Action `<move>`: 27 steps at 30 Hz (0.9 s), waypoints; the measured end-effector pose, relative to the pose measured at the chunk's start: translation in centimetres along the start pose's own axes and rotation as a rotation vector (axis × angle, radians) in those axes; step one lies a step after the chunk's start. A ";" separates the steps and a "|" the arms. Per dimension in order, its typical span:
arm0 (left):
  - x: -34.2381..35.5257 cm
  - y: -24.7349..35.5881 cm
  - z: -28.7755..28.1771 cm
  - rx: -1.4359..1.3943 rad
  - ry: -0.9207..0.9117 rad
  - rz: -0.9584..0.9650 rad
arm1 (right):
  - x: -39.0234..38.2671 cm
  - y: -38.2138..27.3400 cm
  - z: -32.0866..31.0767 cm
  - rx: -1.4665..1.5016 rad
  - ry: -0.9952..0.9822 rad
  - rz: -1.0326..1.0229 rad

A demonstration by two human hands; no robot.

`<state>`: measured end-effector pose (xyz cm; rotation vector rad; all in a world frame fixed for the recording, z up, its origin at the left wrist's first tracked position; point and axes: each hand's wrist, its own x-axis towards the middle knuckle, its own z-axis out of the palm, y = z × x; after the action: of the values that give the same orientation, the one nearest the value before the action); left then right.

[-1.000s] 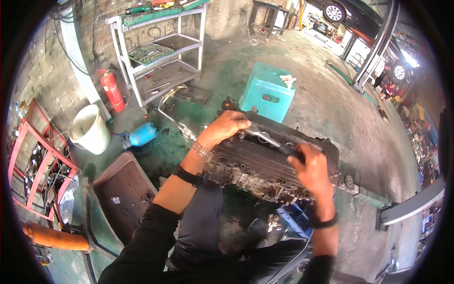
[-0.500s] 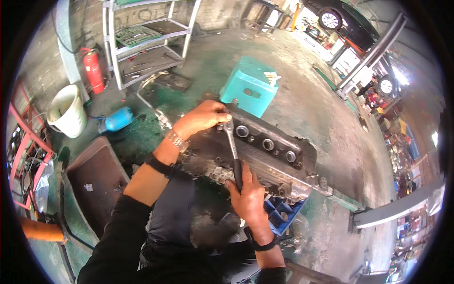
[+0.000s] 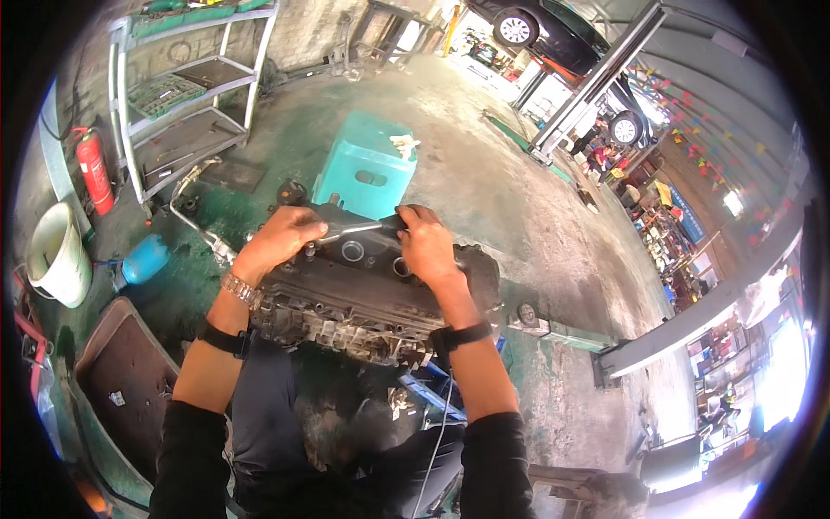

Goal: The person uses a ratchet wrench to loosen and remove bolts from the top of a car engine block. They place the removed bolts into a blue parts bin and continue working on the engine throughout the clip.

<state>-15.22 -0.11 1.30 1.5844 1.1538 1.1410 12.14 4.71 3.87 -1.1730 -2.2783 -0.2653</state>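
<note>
Swung away from the body since the earlier frame, the right hand point(image 3: 430, 246) now has its fingers curled around the black handle of the ratchet wrench point(image 3: 356, 229), while the left hand point(image 3: 278, 240) closes its fingers over the head end. The wrench lies above the engine head point(image 3: 372, 292), its long axis running left to right between the hands; beyond stands a turquoise stool point(image 3: 353, 156).

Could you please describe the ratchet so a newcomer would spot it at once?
Find the turquoise stool, then the dark engine part just nearer. Over that, the ratchet spans left hand to right hand, a straight silvery bar against dark, dull metal.
</note>
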 end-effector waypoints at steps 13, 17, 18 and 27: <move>0.2 0.2 0.1 -0.029 0.056 -0.006 | -5.5 -1.9 -4.8 0.109 -0.008 0.074; -0.4 0.0 -0.5 0.059 0.045 0.086 | -10.7 -6.2 -5.0 0.153 -0.008 0.087; -0.3 -0.3 -0.7 0.061 0.064 0.077 | -11.7 -7.5 -4.5 0.213 0.039 0.073; 2.2 -4.2 -3.2 -0.093 0.084 -0.099 | -14.5 -14.4 -1.8 0.371 0.120 0.211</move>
<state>-18.80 3.33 -1.56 1.4053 1.2028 1.1882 8.00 -14.58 -1.68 -1.1520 -1.9721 0.1580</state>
